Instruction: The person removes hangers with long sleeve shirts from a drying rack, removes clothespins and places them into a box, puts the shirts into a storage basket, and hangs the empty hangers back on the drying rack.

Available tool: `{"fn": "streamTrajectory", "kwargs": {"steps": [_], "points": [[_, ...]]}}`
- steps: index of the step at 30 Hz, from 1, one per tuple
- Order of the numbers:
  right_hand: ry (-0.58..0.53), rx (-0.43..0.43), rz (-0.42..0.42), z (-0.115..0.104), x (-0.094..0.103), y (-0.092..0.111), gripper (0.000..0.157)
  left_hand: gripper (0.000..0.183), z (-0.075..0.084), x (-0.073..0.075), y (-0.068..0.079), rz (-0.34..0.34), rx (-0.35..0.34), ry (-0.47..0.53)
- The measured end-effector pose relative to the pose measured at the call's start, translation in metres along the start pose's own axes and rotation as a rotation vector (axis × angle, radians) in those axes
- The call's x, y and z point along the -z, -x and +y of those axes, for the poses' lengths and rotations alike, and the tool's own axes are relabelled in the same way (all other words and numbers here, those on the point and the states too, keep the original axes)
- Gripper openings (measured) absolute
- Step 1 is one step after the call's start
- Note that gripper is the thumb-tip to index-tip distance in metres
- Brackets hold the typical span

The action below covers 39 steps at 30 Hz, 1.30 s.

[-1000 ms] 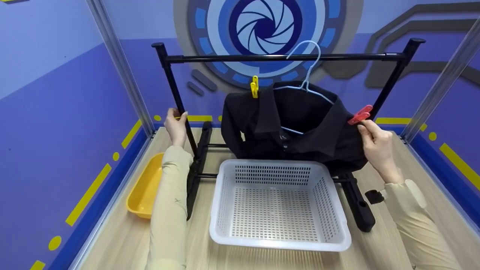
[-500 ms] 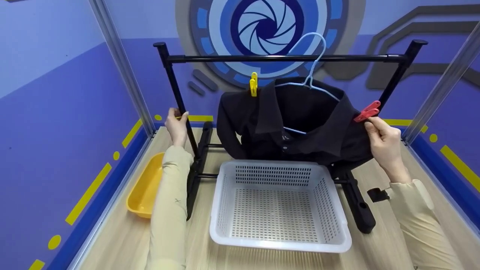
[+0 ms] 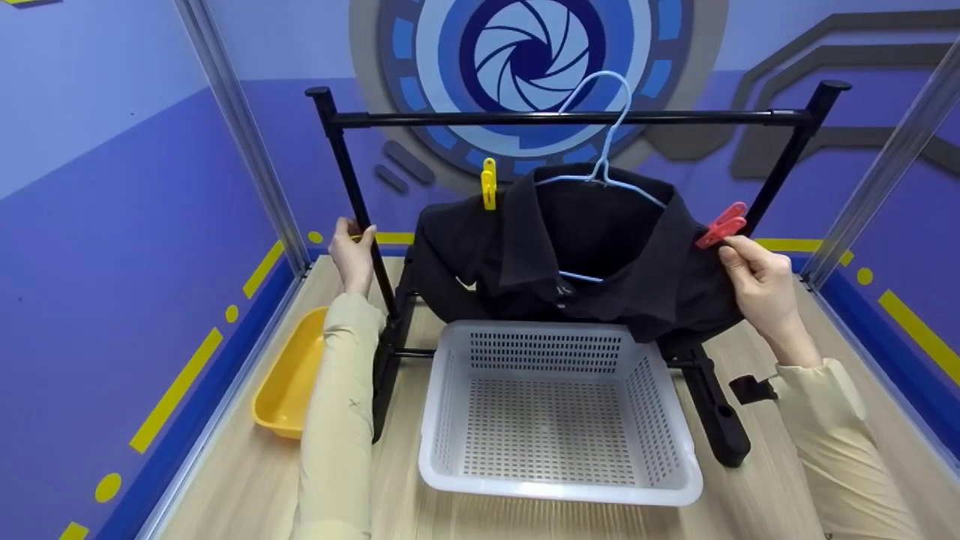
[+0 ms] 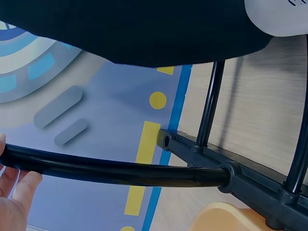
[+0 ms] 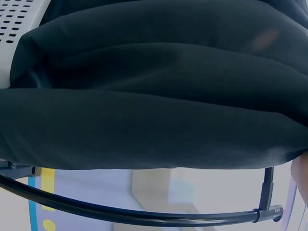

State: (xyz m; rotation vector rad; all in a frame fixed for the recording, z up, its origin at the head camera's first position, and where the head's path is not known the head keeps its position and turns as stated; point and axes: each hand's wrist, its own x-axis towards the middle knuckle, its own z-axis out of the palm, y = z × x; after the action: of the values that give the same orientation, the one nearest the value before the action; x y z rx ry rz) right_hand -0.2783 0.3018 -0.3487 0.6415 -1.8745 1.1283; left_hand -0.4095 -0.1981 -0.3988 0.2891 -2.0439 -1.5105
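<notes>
A black collared shirt [image 3: 480, 247] hangs on a light blue hanger [image 3: 606, 176], whose hook loops over the rack's black top bar. On the shoulder at left sits a yellow clothespin [image 3: 489, 184], and on the other a red clothespin [image 3: 722, 225]. My right hand [image 3: 766, 289] pinches the shirt's shoulder cloth just below the red clothespin. With my left hand [image 3: 352, 256] I grip the left post of the black clothes rack [image 3: 358, 196]; fingers and thumb curl round that post in the left wrist view. Dark cloth fills most of the right wrist view, hiding nearly all of that hand.
A white perforated basket [image 3: 559, 491] stands in front of the rack, under the shirt's hem. Beside my left forearm lies a yellow tray [image 3: 289, 375], partly covered by the sleeve. Printed blue panels surround the wooden tabletop [image 3: 217, 487].
The shirt and hanger first shift right and slightly up, then swing back left and down, my right hand moving along with the shoulder. My left hand stays on the post.
</notes>
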Motion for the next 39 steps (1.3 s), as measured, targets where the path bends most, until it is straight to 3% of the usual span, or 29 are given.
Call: {"fn": "streamTrajectory", "kwargs": {"steps": [5,15,25,39], "points": [[-0.026,0.000,-0.042,0.000,-0.001,0.003,0.026,0.019,0.000,0.000,0.000,-0.003,-0.002,0.003],[-0.094,-0.070,-0.131,-0.001,0.000,0.008,0.017,0.019,-0.003,0.000,-0.001,-0.010,-0.013,0.016],[-0.176,-0.134,-0.216,-0.004,0.003,0.015,0.037,0.019,-0.003,0.001,-0.001,-0.006,-0.019,0.012],[-0.193,-0.227,-0.293,0.004,0.001,0.024,0.032,0.017,-0.004,0.001,-0.002,-0.011,-0.028,0.027]]}}
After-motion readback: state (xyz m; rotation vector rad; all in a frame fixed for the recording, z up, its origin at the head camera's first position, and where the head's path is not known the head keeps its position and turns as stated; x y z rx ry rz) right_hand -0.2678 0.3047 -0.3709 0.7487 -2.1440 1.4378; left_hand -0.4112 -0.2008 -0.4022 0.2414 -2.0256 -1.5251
